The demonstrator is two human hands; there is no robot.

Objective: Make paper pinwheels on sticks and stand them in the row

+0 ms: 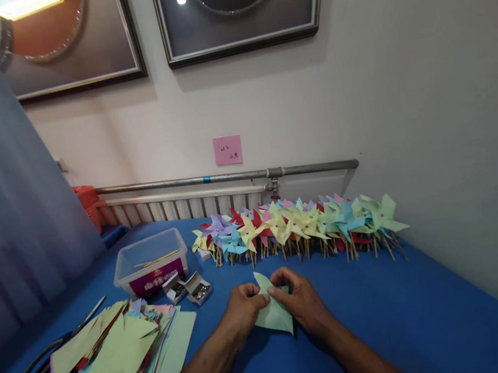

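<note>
Between my two hands is a pale green paper pinwheel (274, 317), with its corners partly folded in toward the middle. My left hand (246, 307) pinches it from the left, thumb near the centre. From the right, my right hand (302, 299) pinches it, its thumb close to the other thumb. Whether a pin sits under the thumbs is hidden. Ahead of my hands lie many finished paper pinwheels (294, 223) on wooden sticks, in yellow, blue, red, purple and green. Two small boxes of metal pins, a left box (176, 289) and a right box (198, 289), stand open to the left.
A stack of cut coloured paper (123, 349) lies at the left, beside black-handled scissors (54, 353). Behind it stands a clear plastic tub (130, 262) with a few wooden sticks (157, 259). A radiator (177, 206) and pipe (229, 177) run along the wall behind the blue table (435, 321).
</note>
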